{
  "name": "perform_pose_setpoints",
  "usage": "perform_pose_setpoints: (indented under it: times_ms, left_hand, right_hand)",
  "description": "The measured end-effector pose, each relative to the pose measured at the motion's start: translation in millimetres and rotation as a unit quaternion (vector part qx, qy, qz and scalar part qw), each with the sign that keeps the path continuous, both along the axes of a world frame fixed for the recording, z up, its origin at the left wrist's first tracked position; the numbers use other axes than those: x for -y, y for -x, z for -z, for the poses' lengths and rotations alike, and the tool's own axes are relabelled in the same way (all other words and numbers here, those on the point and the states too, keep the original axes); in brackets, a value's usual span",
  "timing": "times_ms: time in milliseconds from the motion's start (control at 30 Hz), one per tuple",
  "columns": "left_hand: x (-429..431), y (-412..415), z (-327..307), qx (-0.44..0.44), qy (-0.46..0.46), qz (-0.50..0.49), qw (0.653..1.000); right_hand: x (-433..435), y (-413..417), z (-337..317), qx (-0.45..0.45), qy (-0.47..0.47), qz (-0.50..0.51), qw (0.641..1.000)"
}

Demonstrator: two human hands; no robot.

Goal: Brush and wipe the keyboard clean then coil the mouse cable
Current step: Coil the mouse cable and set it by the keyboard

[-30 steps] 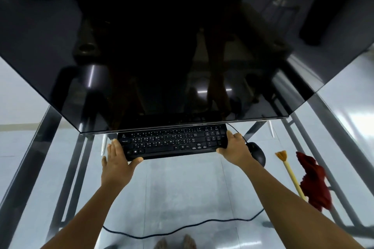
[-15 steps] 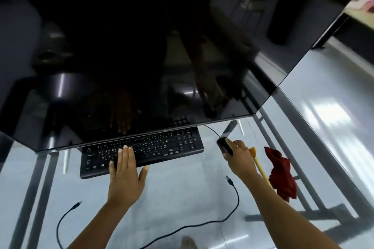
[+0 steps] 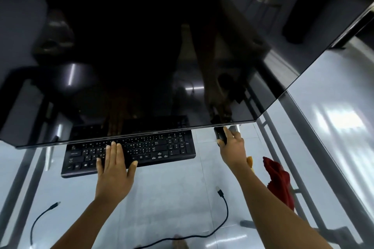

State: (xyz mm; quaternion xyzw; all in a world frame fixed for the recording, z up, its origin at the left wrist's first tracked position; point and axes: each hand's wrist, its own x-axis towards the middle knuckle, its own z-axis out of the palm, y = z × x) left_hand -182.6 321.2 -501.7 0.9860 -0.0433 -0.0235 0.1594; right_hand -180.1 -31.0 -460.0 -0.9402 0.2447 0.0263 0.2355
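A black keyboard lies on the glass table under the lower edge of a large dark screen. My left hand rests flat on its keys, fingers straight. To the right, my right hand grips a black mouse at the screen's lower right corner. The mouse cable trails over the glass, its plug lying free near the middle. A yellow brush is mostly hidden behind my right wrist, and a red cloth lies just right of it.
The big black screen overhangs the back of the keyboard. A second black cable with a free plug lies at the lower left. The table top is glass on metal frame bars; the floor shows through.
Both hands left the keyboard's ends. My left hand now lies flat on the keys and my right hand has taken hold of the mouse. The view shifted right, revealing both cable plugs.
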Motion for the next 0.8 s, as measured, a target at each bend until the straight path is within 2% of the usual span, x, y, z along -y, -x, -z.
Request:
perform_pose_setpoints:
  times_ms: [100, 233, 333, 467, 533, 600, 733, 800]
  left_hand:
    - [2, 0, -1, 0.006, 0.012, -0.003, 1.000]
    - [-19, 3, -8, 0.031, 0.038, -0.037, 0.998]
    - [-57, 15, -20, 0.046, 0.072, -0.128, 0.988]
    - [-117, 44, -29, 0.035, 0.091, -0.291, 0.952]
    - [-134, 59, -33, 0.005, 0.080, -0.325, 0.942]
    - [-144, 74, -29, -0.022, 0.065, -0.317, 0.946]
    - [-159, 87, -15, -0.023, 0.030, -0.201, 0.979]
    - [-166, 81, -20, -0.037, 0.034, -0.178, 0.983]
  right_hand:
    - [-1, 4, 0, 0.013, 0.010, 0.001, 1.000]
    - [-18, 26, 0, 0.094, 0.060, -0.002, 0.994]
    - [-54, 43, 6, 0.137, 0.058, -0.098, 0.984]
    - [-118, 39, 6, 0.125, 0.029, -0.222, 0.967]
    - [-149, 30, -1, 0.118, 0.017, -0.267, 0.956]
    - [-179, 22, -11, 0.103, 0.009, -0.301, 0.948]
    - [-222, 11, -30, 0.089, -0.001, -0.347, 0.934]
    - [-237, 9, -40, 0.083, -0.006, -0.364, 0.928]
